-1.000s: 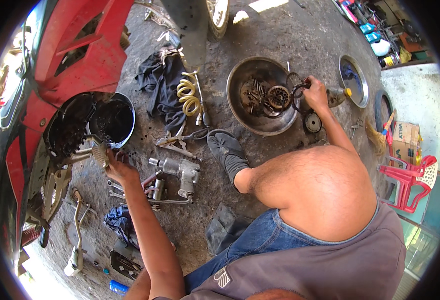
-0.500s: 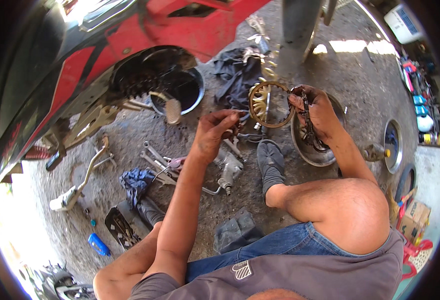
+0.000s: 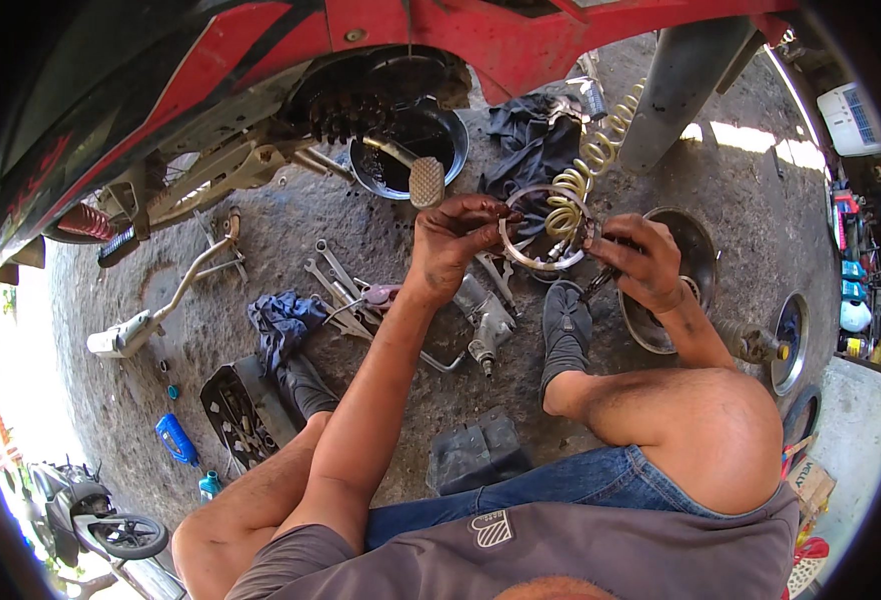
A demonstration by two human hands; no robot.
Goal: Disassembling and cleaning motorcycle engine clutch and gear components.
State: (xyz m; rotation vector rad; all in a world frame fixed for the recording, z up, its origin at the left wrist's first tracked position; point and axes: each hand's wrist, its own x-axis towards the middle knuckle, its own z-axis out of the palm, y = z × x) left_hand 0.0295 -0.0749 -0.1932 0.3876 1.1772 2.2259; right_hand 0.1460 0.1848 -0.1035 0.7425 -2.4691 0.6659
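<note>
Head view. One thin flat ring [image 3: 553,267], pale and glossy along its lower edge, open-centred; held upright between the two hands, above the floor [image 3: 391,370] and in front of a yellowish coiled hose [image 3: 613,135]. Left hand [image 3: 458,245]: thumb and fingertips, darkly stained, pinching the ring's left edge. Right hand [image 3: 645,262]: fingers curled around its right edge, with dark, thin parts [image 3: 597,286] bunched beneath the palm.

Hidden or unclear: the ring's right edge, behind the fingers; number and form of the dark parts, lost in shadow; contents of the metal bowl [image 3: 713,262], largely covered by the right hand and forearm; the red-and-black motorcycle [image 3: 381,30], cut off above.

Materials and shapes: foot pedal [image 3: 427,183], rectangular, cross-hatched; round basin [image 3: 458,178], dark inside, light-rimmed; impact wrench [image 3: 485,318], dull grey metal, pistol-shaped; wrenches [image 3: 333,268], slim steel; blue cloth [image 3: 281,318], crumpled; exhaust pipe [image 3: 196,270], bent, with a pale muffler; floor, rough, grey, stained.
</note>
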